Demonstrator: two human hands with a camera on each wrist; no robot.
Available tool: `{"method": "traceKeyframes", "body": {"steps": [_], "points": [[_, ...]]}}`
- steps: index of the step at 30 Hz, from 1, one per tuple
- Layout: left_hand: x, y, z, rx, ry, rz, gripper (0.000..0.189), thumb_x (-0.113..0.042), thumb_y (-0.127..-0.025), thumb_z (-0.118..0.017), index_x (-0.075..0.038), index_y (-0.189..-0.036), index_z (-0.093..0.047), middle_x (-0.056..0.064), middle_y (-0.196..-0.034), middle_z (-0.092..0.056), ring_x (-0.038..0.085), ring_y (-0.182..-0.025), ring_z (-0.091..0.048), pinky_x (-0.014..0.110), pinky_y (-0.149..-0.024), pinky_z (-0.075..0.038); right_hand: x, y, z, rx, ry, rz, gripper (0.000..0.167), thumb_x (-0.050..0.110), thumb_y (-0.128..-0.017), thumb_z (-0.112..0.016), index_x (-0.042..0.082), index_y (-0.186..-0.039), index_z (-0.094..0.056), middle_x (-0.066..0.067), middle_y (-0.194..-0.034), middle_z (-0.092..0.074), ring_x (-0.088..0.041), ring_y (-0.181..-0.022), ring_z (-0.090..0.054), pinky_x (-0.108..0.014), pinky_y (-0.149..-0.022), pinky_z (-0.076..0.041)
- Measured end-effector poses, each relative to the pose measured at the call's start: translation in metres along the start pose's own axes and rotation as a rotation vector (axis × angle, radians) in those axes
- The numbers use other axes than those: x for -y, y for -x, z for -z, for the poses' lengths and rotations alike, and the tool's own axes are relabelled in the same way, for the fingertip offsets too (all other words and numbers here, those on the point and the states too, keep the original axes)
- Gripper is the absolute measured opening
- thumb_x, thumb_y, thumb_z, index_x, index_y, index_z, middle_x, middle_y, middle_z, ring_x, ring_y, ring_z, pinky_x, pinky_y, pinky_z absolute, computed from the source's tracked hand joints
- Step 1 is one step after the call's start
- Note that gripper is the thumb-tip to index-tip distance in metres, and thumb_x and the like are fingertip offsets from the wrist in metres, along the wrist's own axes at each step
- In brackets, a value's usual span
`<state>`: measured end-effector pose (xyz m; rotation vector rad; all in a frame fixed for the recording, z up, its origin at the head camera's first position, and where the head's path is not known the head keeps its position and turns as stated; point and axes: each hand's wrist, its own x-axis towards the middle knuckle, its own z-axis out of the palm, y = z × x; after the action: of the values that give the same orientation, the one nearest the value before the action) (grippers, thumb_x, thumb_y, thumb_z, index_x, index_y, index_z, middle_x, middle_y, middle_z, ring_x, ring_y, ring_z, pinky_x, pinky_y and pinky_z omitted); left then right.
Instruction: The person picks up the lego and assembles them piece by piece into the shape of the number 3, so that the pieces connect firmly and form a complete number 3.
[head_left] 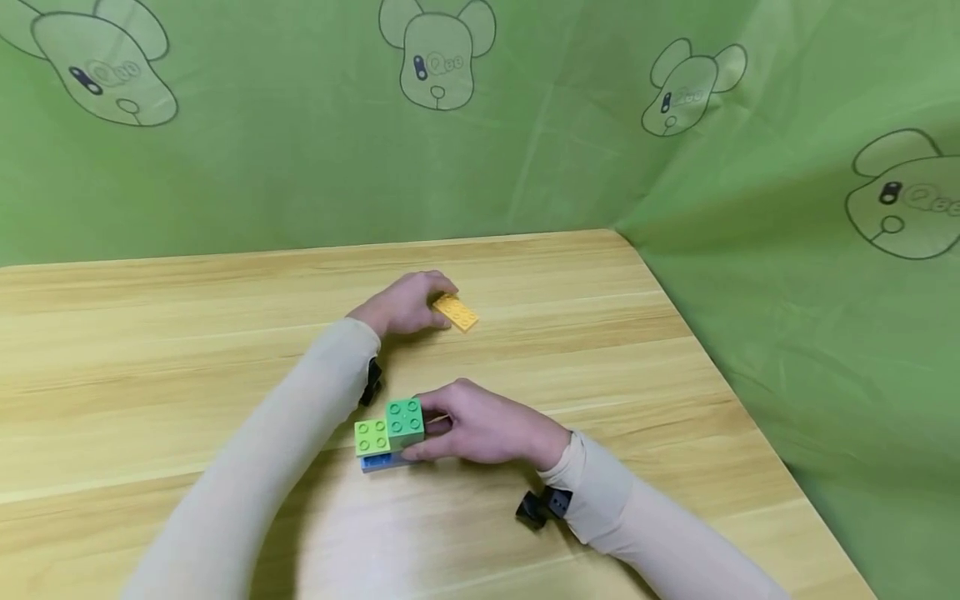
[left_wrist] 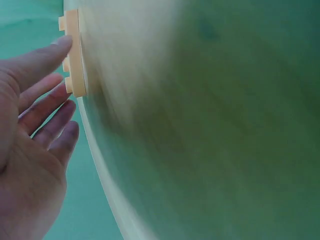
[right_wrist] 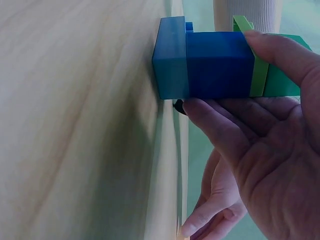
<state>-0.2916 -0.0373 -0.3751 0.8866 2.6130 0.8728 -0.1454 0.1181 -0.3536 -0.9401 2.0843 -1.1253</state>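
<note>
Behind the desk and down its right-hand side hangs a green cloth (head_left: 525, 167), creased in places and printed with outlined animal heads, and it walls in everything the head view shows at the far and right edges. The desk (head_left: 600, 350) is pale wood with long grain streaks, its far right corner rounded, and a bright glare lies on its near part. Two arms cross it: the left sleeve (head_left: 262, 458) runs forward past the left of the blocks, the right sleeve (head_left: 660, 525) comes in from the lower right. The right grip (head_left: 487, 421) is curled round a block stack (head_left: 396, 433) between the arms, thumb and fingers on opposite sides, hiding part of its right side. Farther out, the left grip (head_left: 408, 304) is narrowed to a pinch at one end of a yellow plate (head_left: 460, 313), covering that end; its other fingers spread loosely. The stack runs upward from a lighter blue piece (right_wrist: 170, 60) through a dark blue brick (right_wrist: 220, 62) and a lime-green piece (head_left: 372, 437), which overhangs to the left, to a green brick (head_left: 405, 419). Small black devices (head_left: 532, 510) sit at both wrists. The plate's studs face up.
</note>
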Motion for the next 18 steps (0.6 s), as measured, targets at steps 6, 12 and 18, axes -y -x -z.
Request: {"method": "traceKeyframes", "body": {"steps": [6, 12, 18], "points": [[0.0001, -0.0044, 0.001, -0.003, -0.025, -0.006, 0.041, -0.006, -0.086, -0.076, 0.003, -0.124, -0.064, 0.013, -0.12, -0.058, 0.027, -0.11, -0.054, 0.034, -0.1, -0.043, 0.0007, -0.0005, -0.0004, 0.001, 0.006, 0.011, 0.028, 0.019, -0.089, -0.075, 0.004, -0.111, -0.068, 0.007, -0.098, -0.07, -0.006, -0.093, -0.067, -0.023, -0.083, -0.055], [-0.0009, -0.0025, 0.0021, 0.0, -0.024, 0.033, 0.034, -0.01, -0.086, -0.077, 0.004, -0.116, -0.067, 0.011, -0.107, -0.057, 0.024, -0.098, -0.054, 0.032, -0.091, -0.046, 0.0008, -0.0008, 0.0002, -0.002, 0.016, 0.0, 0.026, 0.019, -0.088, -0.076, 0.005, -0.108, -0.069, 0.008, -0.096, -0.07, -0.005, -0.091, -0.067, -0.022, -0.081, -0.055], [0.0, 0.0034, 0.0053, -0.028, -0.02, 0.052, 0.035, -0.013, -0.085, -0.079, 0.004, -0.114, -0.068, 0.011, -0.105, -0.058, 0.023, -0.094, -0.054, 0.032, -0.087, -0.047, 0.0015, -0.0013, -0.0001, 0.001, -0.006, -0.021, 0.023, 0.018, -0.088, -0.076, 0.005, -0.105, -0.068, 0.004, -0.097, -0.071, -0.006, -0.093, -0.067, -0.022, -0.082, -0.055]]}}
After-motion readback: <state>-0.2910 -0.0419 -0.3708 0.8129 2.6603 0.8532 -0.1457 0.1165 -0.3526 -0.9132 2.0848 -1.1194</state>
